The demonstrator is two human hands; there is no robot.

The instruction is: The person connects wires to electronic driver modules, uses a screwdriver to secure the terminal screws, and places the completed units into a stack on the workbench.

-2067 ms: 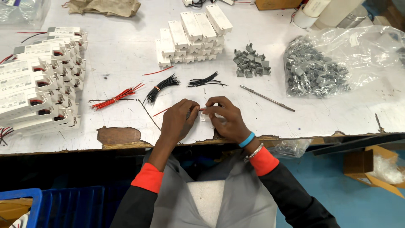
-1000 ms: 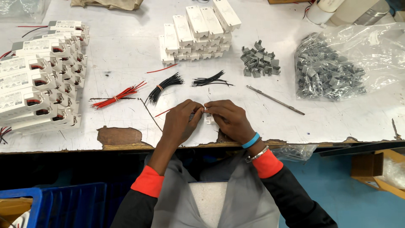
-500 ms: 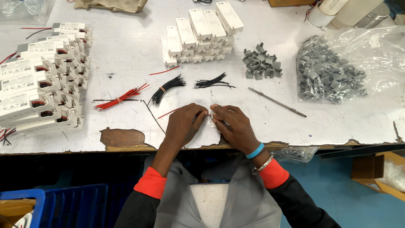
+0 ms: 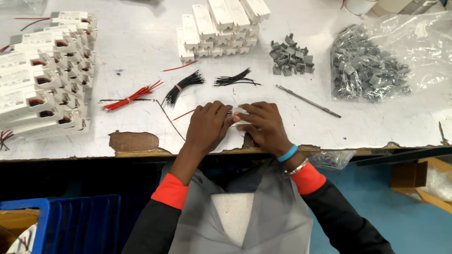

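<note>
Both hands meet low in the middle of the frame, the left hand (image 4: 208, 124) and right hand (image 4: 263, 126) pinched together on a small white block (image 4: 239, 115) at the tabletop (image 4: 141, 42) edge. A thin red wire (image 4: 183, 114) lies just left of them, and black wire bundles (image 4: 184, 85) sit above.

Light: bright, even light is falling from overhead on the white table (image 4: 141, 42).
Glare: the clear plastic bag (image 4: 414, 42) at far right is shining in patches.
Shadows: soft, short ones are sitting under both hands.
Focus: staying fairly sharp, though the near corners are going dim.
</note>
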